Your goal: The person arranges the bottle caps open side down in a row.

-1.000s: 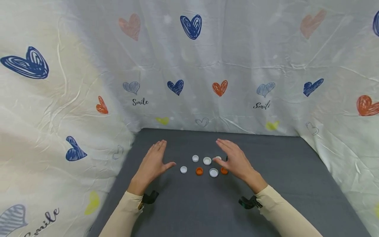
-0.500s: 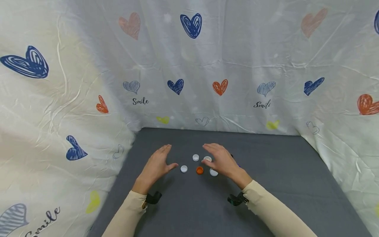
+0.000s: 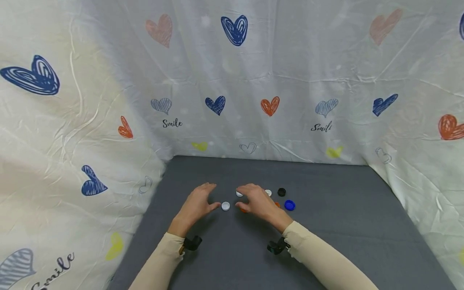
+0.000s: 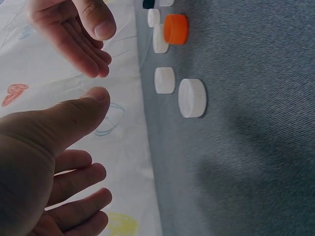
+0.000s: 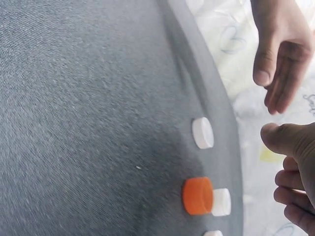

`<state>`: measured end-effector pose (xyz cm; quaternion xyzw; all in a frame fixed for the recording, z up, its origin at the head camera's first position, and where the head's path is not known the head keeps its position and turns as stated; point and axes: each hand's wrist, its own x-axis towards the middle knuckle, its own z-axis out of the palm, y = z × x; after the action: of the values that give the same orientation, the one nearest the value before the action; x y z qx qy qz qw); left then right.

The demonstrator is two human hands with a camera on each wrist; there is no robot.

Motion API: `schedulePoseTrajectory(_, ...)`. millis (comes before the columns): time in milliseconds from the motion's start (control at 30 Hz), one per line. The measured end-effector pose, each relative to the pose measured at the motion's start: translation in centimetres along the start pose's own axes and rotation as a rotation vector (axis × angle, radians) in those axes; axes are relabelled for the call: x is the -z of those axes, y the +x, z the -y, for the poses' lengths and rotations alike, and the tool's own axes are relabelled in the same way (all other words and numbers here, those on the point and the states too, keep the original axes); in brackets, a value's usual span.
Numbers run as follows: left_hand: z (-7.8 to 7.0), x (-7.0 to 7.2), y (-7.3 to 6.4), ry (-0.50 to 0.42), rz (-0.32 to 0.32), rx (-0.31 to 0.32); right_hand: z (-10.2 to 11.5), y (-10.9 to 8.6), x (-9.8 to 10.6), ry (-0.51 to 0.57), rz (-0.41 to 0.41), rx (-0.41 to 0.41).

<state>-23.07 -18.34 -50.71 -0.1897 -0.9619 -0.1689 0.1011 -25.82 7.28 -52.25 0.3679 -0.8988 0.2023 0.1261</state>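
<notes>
Several bottle caps lie on a dark grey cloth. My left hand point(image 3: 195, 204) hovers left of a white cap point(image 3: 225, 206), holding nothing, its thumb apart from the fingers. To its right hangs my right hand point(image 3: 259, 202), also bare and loosely bent above the middle of the caps. It partly covers a second white cap point(image 3: 239, 193) and an orange cap point(image 3: 244, 210); others beneath it are hidden. In the left wrist view, a ribbed white cap point(image 4: 192, 98) stands out nearest. The right wrist view has an orange cap point(image 5: 198, 195) beside a small white cap point(image 5: 221, 202).
Right of the right hand lie a black cap point(image 3: 281, 192), a blue cap point(image 3: 289, 205), a white cap point(image 3: 268, 193) and part of another orange cap point(image 3: 277, 204). A pale curtain point(image 3: 297, 60) printed with hearts hangs behind the grey table surface point(image 3: 344, 225) and along its sides.
My right hand has swept left across the caps, uncovering the black and blue ones and covering those in the middle. My left hand has drifted slightly right, so the hands are closer together.
</notes>
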Motion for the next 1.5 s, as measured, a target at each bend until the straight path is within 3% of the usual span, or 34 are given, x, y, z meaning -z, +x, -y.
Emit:
schedulePoseTrajectory(467, 0.6, -2.9, 0.2, -0.014, 0.07, 0.005, 0.4, 0.3, -3.1, -0.031, 0.023, -0.019)
schedulePoseTrajectory(733, 0.7, -4.1, 0.5, -0.02, 0.071, -0.021, 1.3, 0.6, -3.9, -0.074, -0.008, -0.019)
schedulePoseTrajectory(1000, 0.8, -4.9, 0.5, 0.006, 0.092, -0.018, 1.5, 0.8, -5.4, -0.135, -0.003, -0.042)
schedulePoseTrajectory(1300, 0.8, -5.5, 0.5, 0.004, 0.109, 0.009, 1.9, 1.1, -6.5, -0.223, 0.022, -0.017)
schedulePoseTrajectory(1500, 0.8, -5.7, 0.5, 0.02, 0.098, -0.022, 2.2, 1.2, -6.9, -0.238, -0.028, -0.017)
